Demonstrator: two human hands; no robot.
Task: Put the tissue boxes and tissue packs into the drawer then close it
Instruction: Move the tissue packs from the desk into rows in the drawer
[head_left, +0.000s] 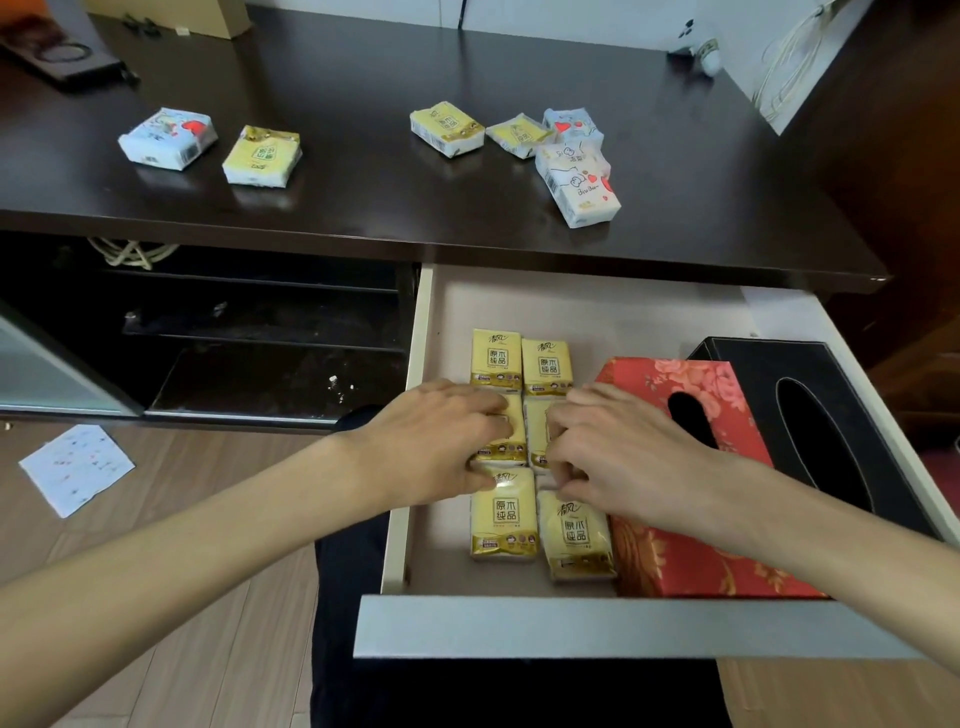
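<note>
The white drawer (571, 626) is pulled out under the dark desk (363, 78). Inside it, yellow tissue packs lie in two columns: two at the back (496, 358), two at the front (503, 514). My left hand (431, 436) grips the middle-left yellow pack (506, 452). My right hand (618, 452) grips the middle-right yellow pack (537, 431). A red floral tissue box (691, 566) lies right of the packs, with a black tissue box (831, 415) beyond it. Several packs lie on the desk: a blue-white one (167, 137), yellow ones (263, 156), heart-printed ones (579, 187).
Left of the drawer is a dark open shelf (260, 338) under the desk. A printed sheet of paper (78, 467) lies on the wooden floor. A cardboard box (171, 15) and a dark flat object (62, 57) sit at the desk's back.
</note>
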